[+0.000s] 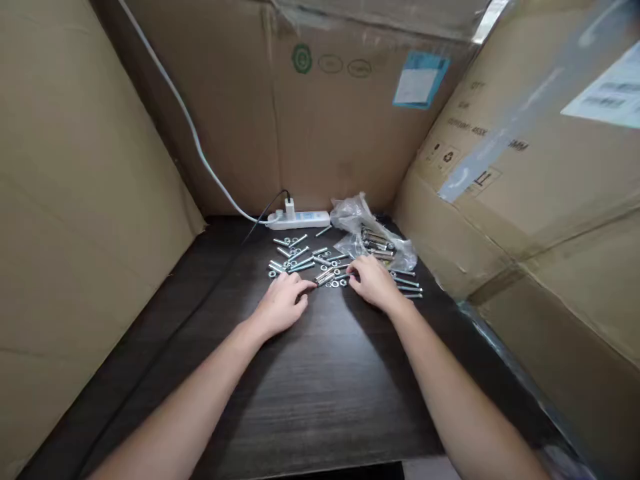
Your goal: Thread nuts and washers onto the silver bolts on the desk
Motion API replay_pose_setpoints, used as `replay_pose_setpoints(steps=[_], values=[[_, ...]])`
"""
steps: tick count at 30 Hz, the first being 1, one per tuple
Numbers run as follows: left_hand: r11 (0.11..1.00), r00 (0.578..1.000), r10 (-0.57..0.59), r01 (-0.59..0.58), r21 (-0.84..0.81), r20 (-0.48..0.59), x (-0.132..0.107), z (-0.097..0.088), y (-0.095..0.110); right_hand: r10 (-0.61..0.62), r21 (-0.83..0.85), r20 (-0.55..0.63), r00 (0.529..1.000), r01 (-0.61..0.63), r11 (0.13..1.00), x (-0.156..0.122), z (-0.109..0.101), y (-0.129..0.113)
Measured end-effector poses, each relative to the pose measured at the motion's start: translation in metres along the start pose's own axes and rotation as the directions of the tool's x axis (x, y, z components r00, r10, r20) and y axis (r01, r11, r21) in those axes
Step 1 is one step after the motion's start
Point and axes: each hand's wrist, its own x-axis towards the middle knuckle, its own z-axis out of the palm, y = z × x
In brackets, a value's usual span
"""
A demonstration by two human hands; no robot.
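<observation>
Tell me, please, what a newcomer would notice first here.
Silver bolts and washers lie scattered on the dark table, with the left hand and right hand palm-down at their near edge. Behind sit a plastic bag of more bolts and a white power strip, amid cardboard boxes.

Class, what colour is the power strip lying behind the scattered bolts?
White; the power strip shows best in the head view.

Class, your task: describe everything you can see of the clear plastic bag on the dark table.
The plastic bag is clear, thin and crumpled, with shiny creases. It lies slumped at the back right of the dark table, beside the white power strip. Metal bolts show through it. The right hand rests just in front; whether they touch cannot be told.
</observation>
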Motion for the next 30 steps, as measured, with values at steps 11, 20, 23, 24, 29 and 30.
replay_pose_setpoints(steps=[11,20,23,24,29,30], values=[[1.000,1.000,0.005,-0.005,-0.022,0.003,-0.003,-0.002,-0.001,0.034,0.012,-0.052,0.998,-0.033,0.999,-0.001,-0.001,-0.004],[1.000,1.000,0.007,-0.007,-0.016,-0.002,-0.004,-0.001,-0.002,-0.003,0.052,-0.071,0.998,0.006,0.999,-0.001,0.000,-0.005],[1.000,1.000,0.010,-0.010,-0.019,-0.009,-0.005,-0.001,-0.002,-0.027,0.101,-0.079,0.996,0.035,0.994,-0.001,0.000,-0.005],[1.000,1.000,0.010,-0.010,-0.019,-0.012,-0.005,-0.001,-0.002,-0.042,0.119,-0.081,0.996,0.051,0.992,-0.001,0.000,-0.005],[0.999,0.998,0.019,-0.022,-0.042,-0.061,-0.005,-0.001,0.000,-0.102,0.223,-0.126,0.987,0.128,0.966,-0.001,0.000,-0.009],[0.998,0.996,0.026,-0.031,-0.055,-0.080,-0.004,-0.002,0.000,-0.110,0.254,-0.140,0.984,0.143,0.957,-0.001,-0.001,-0.011]])
